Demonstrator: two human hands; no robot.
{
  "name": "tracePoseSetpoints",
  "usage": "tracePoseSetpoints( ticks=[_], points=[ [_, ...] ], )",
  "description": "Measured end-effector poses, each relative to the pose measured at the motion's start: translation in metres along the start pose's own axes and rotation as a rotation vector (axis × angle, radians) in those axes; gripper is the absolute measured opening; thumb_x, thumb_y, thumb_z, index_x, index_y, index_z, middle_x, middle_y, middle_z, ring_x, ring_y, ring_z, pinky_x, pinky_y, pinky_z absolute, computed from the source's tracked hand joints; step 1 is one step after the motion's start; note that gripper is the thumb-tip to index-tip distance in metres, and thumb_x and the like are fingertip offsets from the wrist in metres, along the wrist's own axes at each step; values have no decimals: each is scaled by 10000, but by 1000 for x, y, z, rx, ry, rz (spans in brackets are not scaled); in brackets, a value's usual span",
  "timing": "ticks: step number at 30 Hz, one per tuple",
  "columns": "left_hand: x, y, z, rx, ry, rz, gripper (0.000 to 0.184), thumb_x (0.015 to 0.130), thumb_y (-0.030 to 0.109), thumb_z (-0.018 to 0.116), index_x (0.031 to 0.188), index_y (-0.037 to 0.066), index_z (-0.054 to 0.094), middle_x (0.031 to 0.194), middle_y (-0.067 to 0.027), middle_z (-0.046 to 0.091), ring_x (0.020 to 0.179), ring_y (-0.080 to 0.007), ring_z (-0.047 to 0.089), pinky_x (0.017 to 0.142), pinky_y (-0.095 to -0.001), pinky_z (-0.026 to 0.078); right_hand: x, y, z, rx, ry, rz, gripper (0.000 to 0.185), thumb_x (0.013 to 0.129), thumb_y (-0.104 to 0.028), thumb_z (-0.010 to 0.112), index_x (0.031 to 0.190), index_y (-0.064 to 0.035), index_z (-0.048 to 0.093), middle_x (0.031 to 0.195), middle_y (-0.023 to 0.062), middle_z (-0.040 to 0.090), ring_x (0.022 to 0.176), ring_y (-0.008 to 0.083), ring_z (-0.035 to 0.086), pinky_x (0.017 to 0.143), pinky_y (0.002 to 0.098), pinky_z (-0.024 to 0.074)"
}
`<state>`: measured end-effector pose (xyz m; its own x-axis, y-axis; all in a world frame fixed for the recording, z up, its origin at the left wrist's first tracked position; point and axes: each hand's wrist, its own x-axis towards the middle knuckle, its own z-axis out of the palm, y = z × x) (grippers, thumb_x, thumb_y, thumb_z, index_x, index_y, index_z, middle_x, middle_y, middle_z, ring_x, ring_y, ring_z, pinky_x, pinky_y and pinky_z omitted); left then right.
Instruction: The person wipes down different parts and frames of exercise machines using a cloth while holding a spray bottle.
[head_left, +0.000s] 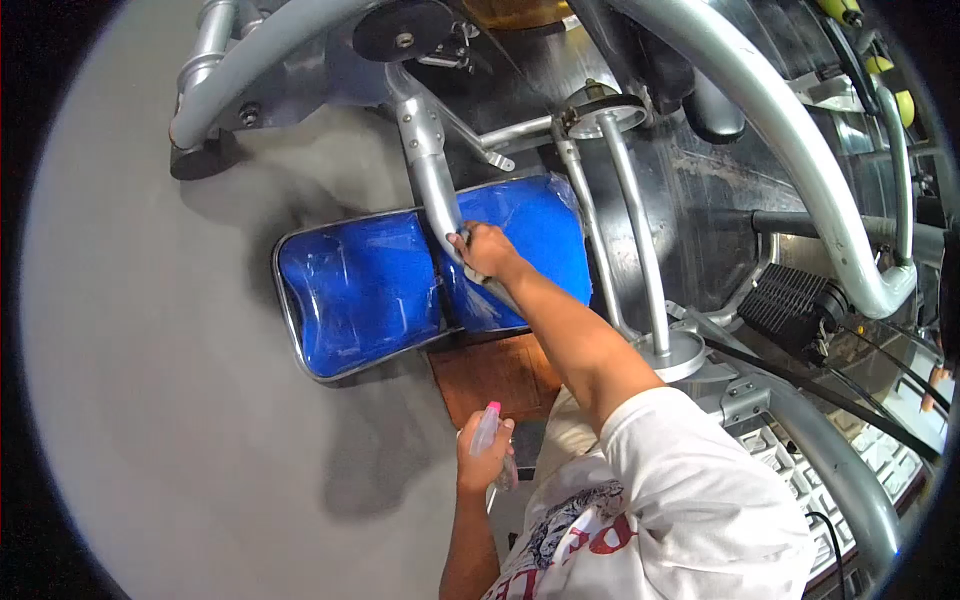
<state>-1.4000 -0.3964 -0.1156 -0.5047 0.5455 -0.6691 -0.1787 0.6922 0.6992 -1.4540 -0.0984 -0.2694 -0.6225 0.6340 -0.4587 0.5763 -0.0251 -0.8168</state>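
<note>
In the head view, my right hand (486, 252) is closed around the lower part of a bent silver metal tube (433, 185). A pale cloth (476, 274) shows under its fingers against the tube. Behind that hand lie two blue pads (362, 290), with glossy clear plastic over them. Closer to my body, my left hand (484, 458) is wrapped around a clear spray bottle (485, 428) with a pink tip. The bottle is apart from the pads, and part of it is hidden by the fingers.
A brown wooden panel (495, 375) sits beside the pads. Thick grey frame tubes (775, 120) arch overhead at right and upper left. Thin silver bars (637, 230) stand right of the pads. A black weight stack (785, 308) and white trays (785, 460) are farther right.
</note>
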Motion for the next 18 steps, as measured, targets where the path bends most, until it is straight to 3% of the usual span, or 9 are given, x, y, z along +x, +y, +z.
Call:
tracePoseSetpoints(
  ticks=[2, 5, 8, 9, 12, 16, 17, 18],
  points=[
    [-4, 0, -3, -43, 8, 2, 188, 897, 167, 705, 916, 35, 573, 726, -28, 593, 544, -111, 589, 499, -268, 475, -10, 14, 13, -119, 106, -121, 449, 971, -388, 538, 1189, -3, 616, 1099, 282, 647, 1083, 433, 596, 974, 475, 461],
    [5, -9, -3, -76, -19, -13, 135, 899, 82, 683, 931, 34, 561, 721, -35, 585, 544, -122, 585, 510, -276, 478, -91, 62, -3, -102, 161, -133, 385, 959, -367, 570, 1074, -6, 641, 1018, 233, 654, 1017, 415, 600, 923, 463, 482],
    [22, -4, 4, -60, -65, 51, 132, 897, 84, 683, 930, 37, 564, 717, -33, 582, 540, -121, 582, 510, -278, 483, -219, 129, -50, -48, 131, 73, 350, 953, -344, 578, 1092, -31, 650, 1070, 225, 657, 1026, 404, 622, 897, 467, 487],
    [28, 1, 7, -67, -85, 54, 131, 897, 84, 683, 926, 39, 564, 714, -32, 580, 540, -120, 581, 510, -279, 484, -260, 135, -77, -157, -73, 401, 396, 968, -388, 546, 1119, -38, 652, 1074, 233, 659, 1031, 400, 627, 904, 466, 485],
    [42, 13, 17, -78, -135, 69, 149, 899, 127, 690, 917, 41, 569, 712, -26, 577, 542, -113, 579, 509, -275, 479, -363, 249, -97, -123, -47, 563, 459, 985, -460, 490, 1079, -49, 669, 1000, 264, 674, 999, 448, 630, 870, 489, 487],
    [47, 16, 23, -88, -145, 90, 222, 906, 218, 704, 915, 35, 578, 717, -18, 577, 546, -103, 572, 509, -265, 465, -339, 230, -83, -146, 84, 540, 502, 982, -483, 489, 1086, -26, 667, 968, 287, 676, 969, 452, 646, 860, 487, 493],
    [45, 15, 22, -91, -135, 90, 226, 906, 221, 704, 916, 34, 577, 716, -18, 576, 546, -102, 571, 509, -264, 465, -311, 200, -88, 5, 22, 594, 529, 976, -502, 491, 1126, -23, 655, 1010, 297, 670, 1020, 442, 639, 896, 480, 483],
    [41, 14, 20, -91, -126, 95, 228, 906, 222, 705, 919, 34, 577, 716, -18, 576, 546, -103, 571, 510, -264, 465, -282, 206, -74, -89, 17, 548, 565, 969, -522, 491, 1174, -17, 637, 1072, 307, 654, 1080, 426, 621, 937, 469, 467]
  ],
)
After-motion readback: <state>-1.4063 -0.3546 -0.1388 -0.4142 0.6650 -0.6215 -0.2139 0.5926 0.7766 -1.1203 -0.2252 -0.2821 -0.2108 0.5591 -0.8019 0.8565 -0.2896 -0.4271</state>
